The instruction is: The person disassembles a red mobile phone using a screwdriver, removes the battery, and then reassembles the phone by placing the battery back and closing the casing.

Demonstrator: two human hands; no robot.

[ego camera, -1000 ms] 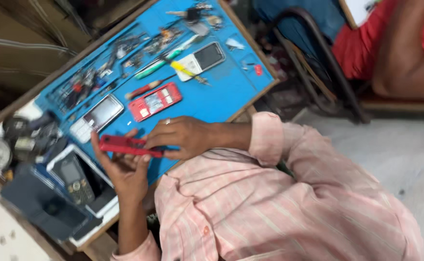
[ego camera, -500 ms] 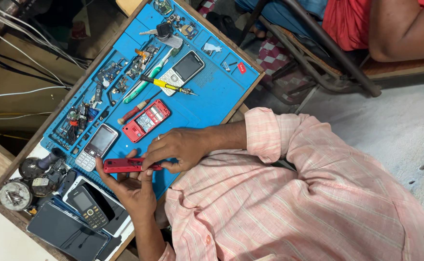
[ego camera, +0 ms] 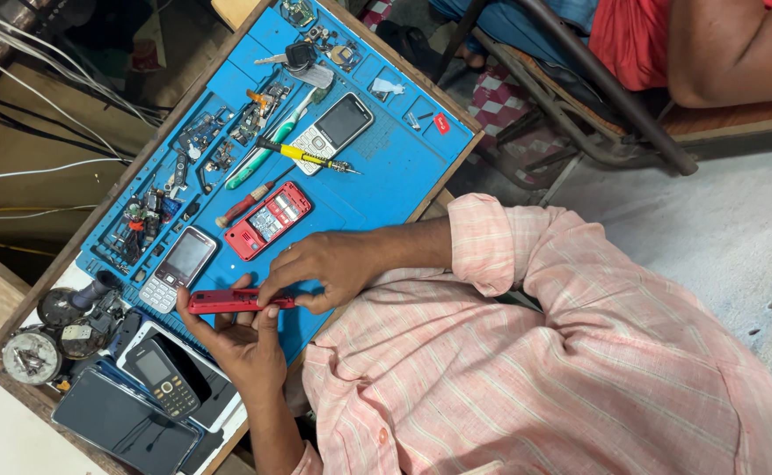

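I hold a slim red phone part (ego camera: 228, 302) edge-up over the near edge of a blue work mat (ego camera: 386, 180). My left hand (ego camera: 238, 345) cradles it from below, palm up. My right hand (ego camera: 316, 266), arm in a pink striped sleeve, pinches its right end with the fingertips. Just beyond my hands a red keypad phone (ego camera: 269, 220) lies face up on the mat. To its left is a silver keypad phone (ego camera: 178, 264).
Further up the mat lie a white phone (ego camera: 338, 130), a yellow-handled screwdriver (ego camera: 302, 156), a green-handled tool (ego camera: 258, 160) and several small parts. Dark phones (ego camera: 162, 374) are stacked at the lower left. Another person (ego camera: 702, 44) sits at the top right by a metal chair frame (ego camera: 597, 97).
The view has shifted and drawn closer to the mat. Both hands keep hold of the red part, with my right fingers still at its right end.
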